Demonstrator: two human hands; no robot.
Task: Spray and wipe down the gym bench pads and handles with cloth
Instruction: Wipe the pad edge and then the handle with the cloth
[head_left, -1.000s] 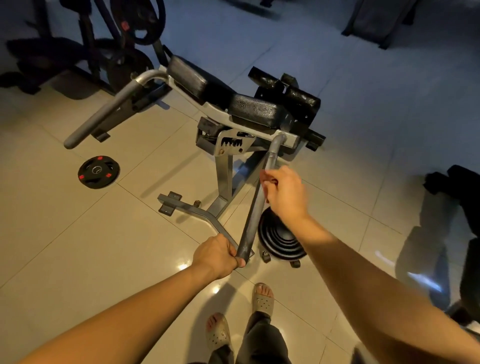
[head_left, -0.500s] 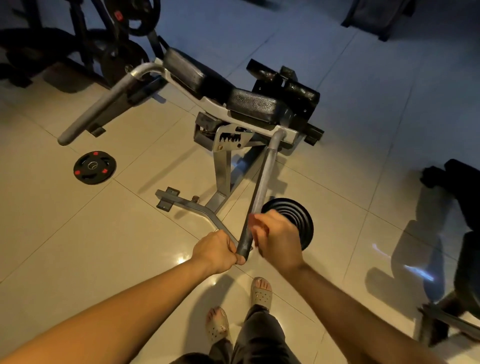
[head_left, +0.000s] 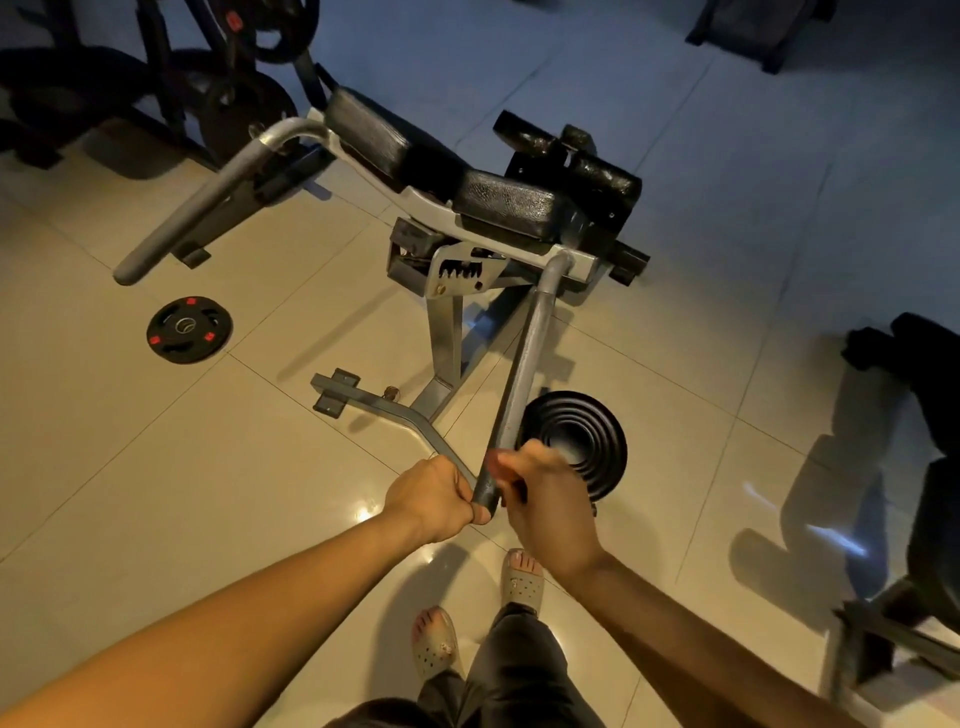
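- Gym bench (head_left: 509, 208): stands on the tiled floor (head_left: 156, 467) at centre view, ahead of my feet; two black pads on a grey frame.
- Weight plate (head_left: 189, 329): lies flat on the floor at left, well apart from the bench base.
- Far handle (head_left: 197, 208): grey bar, projects from the left end of the frame toward lower left.
- Left hand (head_left: 434, 499): fingers curled round the free end of the near handle (head_left: 524, 374), gripping it.
- Right hand (head_left: 550, 499): fingers wrapped round the same bar, just above the left; blurred. A reddish patch shows at the fingertips, not identifiable.
- Plate stack (head_left: 597, 431): black discs on the floor, just right of the near handle.
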